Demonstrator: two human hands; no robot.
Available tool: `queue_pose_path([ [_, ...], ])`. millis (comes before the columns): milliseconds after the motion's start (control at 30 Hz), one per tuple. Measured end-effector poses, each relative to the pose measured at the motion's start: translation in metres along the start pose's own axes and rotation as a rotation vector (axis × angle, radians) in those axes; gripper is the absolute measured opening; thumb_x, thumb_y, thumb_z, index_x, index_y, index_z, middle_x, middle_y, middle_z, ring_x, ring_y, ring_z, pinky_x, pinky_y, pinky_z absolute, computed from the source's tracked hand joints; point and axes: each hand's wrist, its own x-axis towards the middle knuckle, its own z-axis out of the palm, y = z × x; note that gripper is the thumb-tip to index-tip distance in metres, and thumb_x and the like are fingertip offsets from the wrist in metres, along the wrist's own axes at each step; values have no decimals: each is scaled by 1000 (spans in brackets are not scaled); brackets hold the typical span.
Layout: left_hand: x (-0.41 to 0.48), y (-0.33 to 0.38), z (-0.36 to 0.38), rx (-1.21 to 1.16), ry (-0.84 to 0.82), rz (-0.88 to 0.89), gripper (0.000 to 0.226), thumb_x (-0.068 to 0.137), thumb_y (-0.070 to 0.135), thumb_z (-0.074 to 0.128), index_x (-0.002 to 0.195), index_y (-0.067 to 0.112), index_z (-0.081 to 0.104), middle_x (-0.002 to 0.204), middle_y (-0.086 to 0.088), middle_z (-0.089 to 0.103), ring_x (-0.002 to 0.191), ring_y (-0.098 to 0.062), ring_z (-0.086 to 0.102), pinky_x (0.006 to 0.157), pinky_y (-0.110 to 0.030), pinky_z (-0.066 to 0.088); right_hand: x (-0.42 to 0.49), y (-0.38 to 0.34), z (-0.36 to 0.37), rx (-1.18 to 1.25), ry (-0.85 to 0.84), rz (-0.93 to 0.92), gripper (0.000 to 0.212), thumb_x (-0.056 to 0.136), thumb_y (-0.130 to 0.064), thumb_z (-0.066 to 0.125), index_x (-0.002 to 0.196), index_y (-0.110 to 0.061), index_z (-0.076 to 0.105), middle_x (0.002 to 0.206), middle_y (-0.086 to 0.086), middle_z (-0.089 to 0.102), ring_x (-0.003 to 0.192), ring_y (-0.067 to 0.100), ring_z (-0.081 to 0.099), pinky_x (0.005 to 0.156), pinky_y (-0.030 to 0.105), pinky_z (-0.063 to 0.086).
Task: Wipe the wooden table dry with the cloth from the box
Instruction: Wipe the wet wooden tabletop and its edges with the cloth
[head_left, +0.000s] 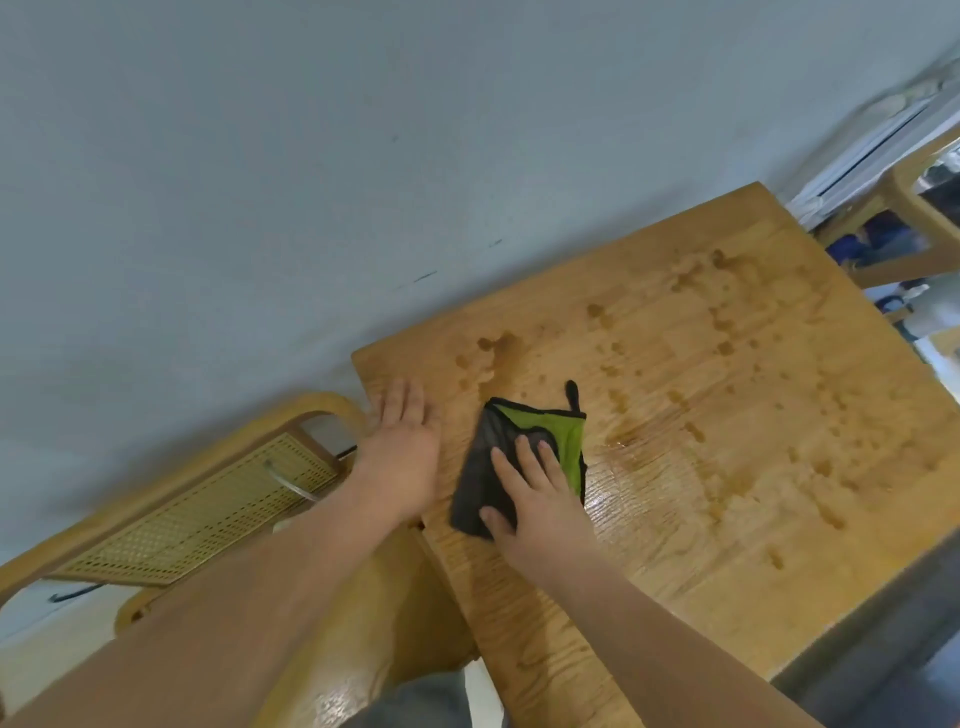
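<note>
The right hand (540, 499) lies flat, fingers straight, pressing on the dark grey and green folded cloth (480, 473). The left hand (402, 447) rests palm down and released, holding nothing, just inside the left edge of the wet wooden tabletop (727, 431). The cloth sits near that edge. Water drops (722, 322) dot the broad open surface to its right and beyond. A cane-backed wooden chair (208, 509) stands beside the left edge.
</note>
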Motion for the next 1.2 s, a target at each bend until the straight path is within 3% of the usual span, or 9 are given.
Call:
queue_pose_path([
  [67, 14, -21, -5, 35, -99, -67, 110, 90, 45, 71, 164, 9, -3, 170, -21, -16, 157, -39, -13, 128, -51, 0, 9, -6, 11, -114, -99, 13, 76, 103, -60, 39, 162, -42, -5, 168, -1, -25, 153, 26, -29, 127, 51, -1],
  [167, 28, -30, -4, 2, -223, -57, 133, 80, 65, 75, 162, 8, -13, 167, -23, -23, 157, -39, -15, 129, -49, 1, 14, -8, 16, -203, -102, 28, 75, 103, -62, 34, 160, -44, -12, 166, 1, -30, 151, 29, -31, 127, 52, -2],
  [300, 27, -35, 5, -30, -189, -21, 136, 78, 69, 74, 161, 12, -18, 165, -19, -31, 155, -35, -22, 127, -46, 1, 22, 3, 10, -237, -129, -39, 70, 102, -66, 25, 157, -49, -15, 162, -7, -36, 149, 22, -37, 127, 48, -8],
  [400, 22, -42, 15, -50, -168, -5, 145, 71, 77, 73, 160, 17, -23, 163, -15, -37, 154, -31, -28, 128, -46, 5, 50, 8, -3, -217, -76, -117, 63, 103, -66, 22, 157, -52, -6, 163, -12, -30, 150, 17, -33, 128, 47, -4],
  [700, 28, -40, 20, -30, -147, -30, 144, 73, 72, 76, 159, 16, -25, 162, -15, -38, 153, -32, -29, 128, -45, -1, 184, -20, -53, -243, 5, -78, 70, 101, -68, 26, 161, -45, -1, 170, -2, -19, 156, 25, -19, 127, 50, -3],
  [833, 23, -40, 24, -56, -136, -28, 145, 72, 72, 77, 158, 18, -26, 161, -13, -40, 152, -30, -32, 127, -44, -3, 154, -19, -36, -248, 36, -108, 67, 104, -63, 21, 161, -42, -7, 169, 1, -23, 155, 27, -23, 127, 51, -3],
  [1033, 24, -44, 22, -101, -123, -32, 145, 72, 70, 78, 159, 20, -26, 160, -9, -42, 151, -28, -33, 127, -46, -3, 82, -13, -10, -223, -50, -142, 62, 103, -64, 14, 160, -48, -5, 168, -3, -24, 152, 25, -30, 127, 48, -3],
  [1100, 24, -45, 21, -109, -128, -22, 145, 71, 71, 78, 159, 20, -26, 160, -9, -42, 150, -28, -34, 129, -49, -3, 77, -12, -14, -241, -98, -134, 64, 102, -67, 19, 159, -50, -4, 166, -3, -30, 152, 25, -30, 128, 48, 2],
  [1200, 26, -47, 18, -113, -134, -9, 144, 72, 70, 77, 159, 20, -26, 159, -10, -43, 150, -28, -35, 129, -50, -4, 98, -20, -36, -264, -84, -118, 69, 98, -67, 41, 157, -53, 8, 166, 0, -33, 155, 27, -22, 126, 46, 17],
])
